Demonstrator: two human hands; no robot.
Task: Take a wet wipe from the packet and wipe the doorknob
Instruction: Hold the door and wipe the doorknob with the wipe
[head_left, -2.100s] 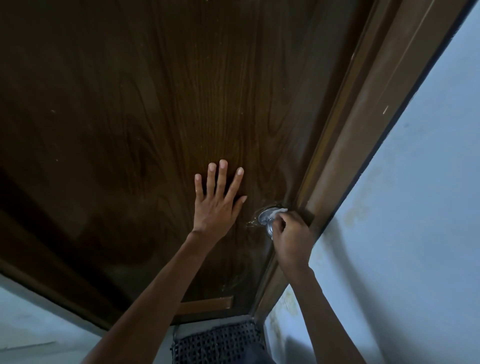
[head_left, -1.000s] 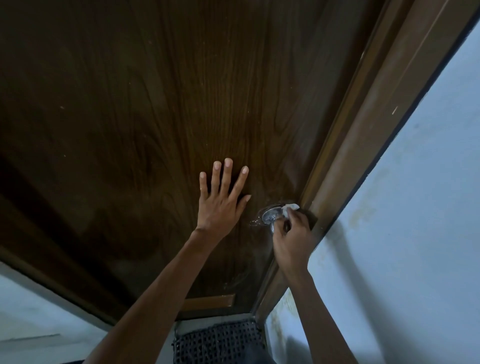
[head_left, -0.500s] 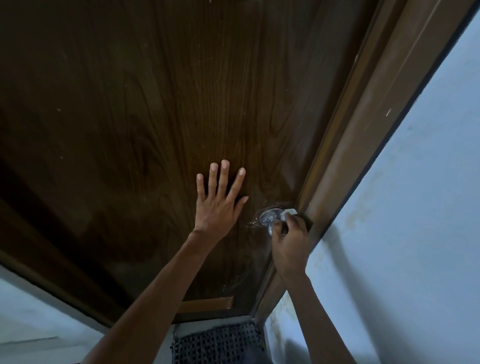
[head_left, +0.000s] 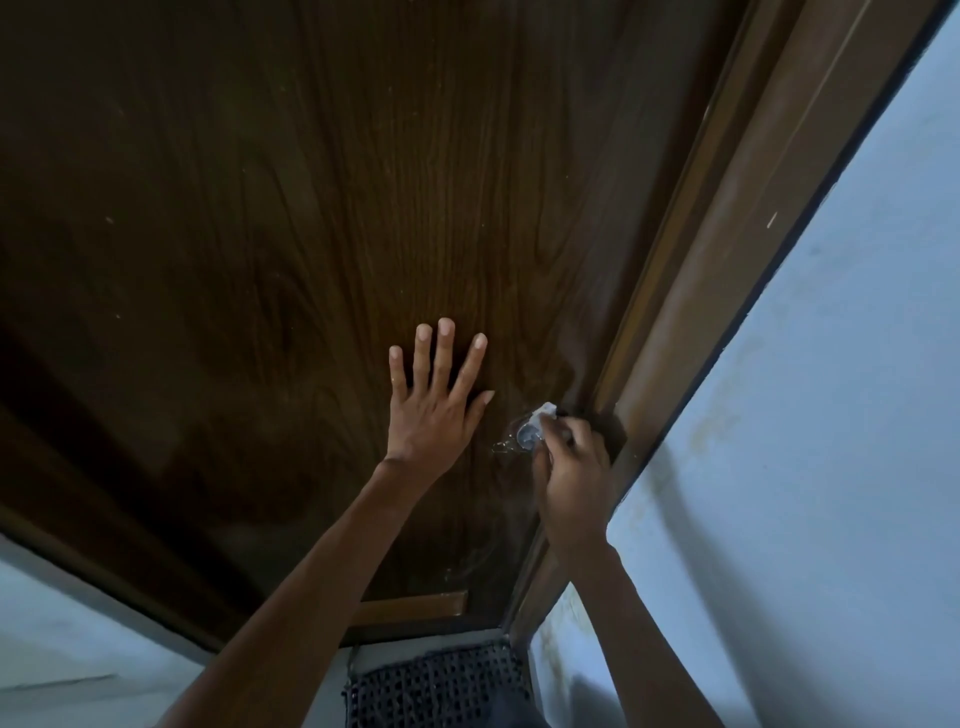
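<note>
A silver round doorknob (head_left: 525, 435) sits near the right edge of a dark brown wooden door (head_left: 311, 208). My right hand (head_left: 571, 478) is closed around the knob, pressing a white wet wipe (head_left: 545, 411) against it; only a corner of the wipe shows above my fingers. My left hand (head_left: 436, 410) lies flat on the door just left of the knob, fingers spread, holding nothing. The wipe packet is not in view.
A lighter brown door frame (head_left: 727, 249) runs diagonally right of the knob, with a pale blue wall (head_left: 831, 441) beyond it. A dark woven mat (head_left: 436, 686) lies on the floor below the door.
My right hand has shifted slightly around the knob, and the wipe's visible corner now shows at the knob's upper right. My left hand stays flat on the door.
</note>
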